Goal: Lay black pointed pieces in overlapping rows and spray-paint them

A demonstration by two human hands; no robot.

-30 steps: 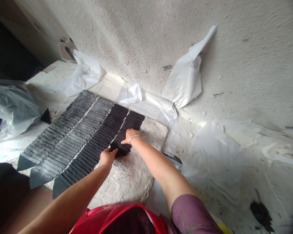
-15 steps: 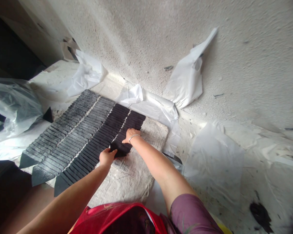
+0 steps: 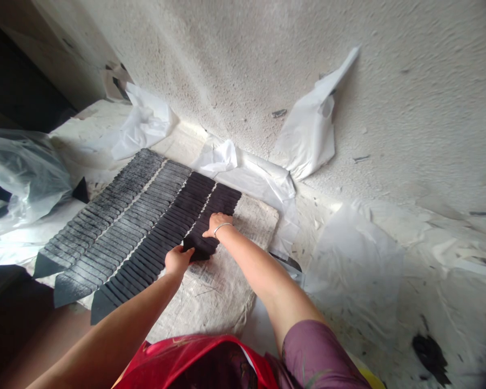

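Four overlapping rows of dark strip-like pieces lie side by side on a pale cloth-covered board (image 3: 210, 313). Two grey, dusty-looking rows (image 3: 121, 189) are at the left, and a blacker row (image 3: 174, 221) is to their right. The rightmost black row (image 3: 225, 199) is shorter. At its near end my left hand (image 3: 178, 261) pinches the edge of a flat black piece (image 3: 197, 248) between thumb and fingers. My right hand (image 3: 217, 224) rests on top of that same row, thumb spread from the fingers, a bracelet at the wrist.
A rough pale wall (image 3: 243, 81) rises behind the board. Crumpled white sheets (image 3: 146, 116) lie along its foot, and another white sheet (image 3: 311, 140) leans on it. Clear plastic (image 3: 24, 173) is at the left; a black scrap (image 3: 429, 351) lies at the lower right.
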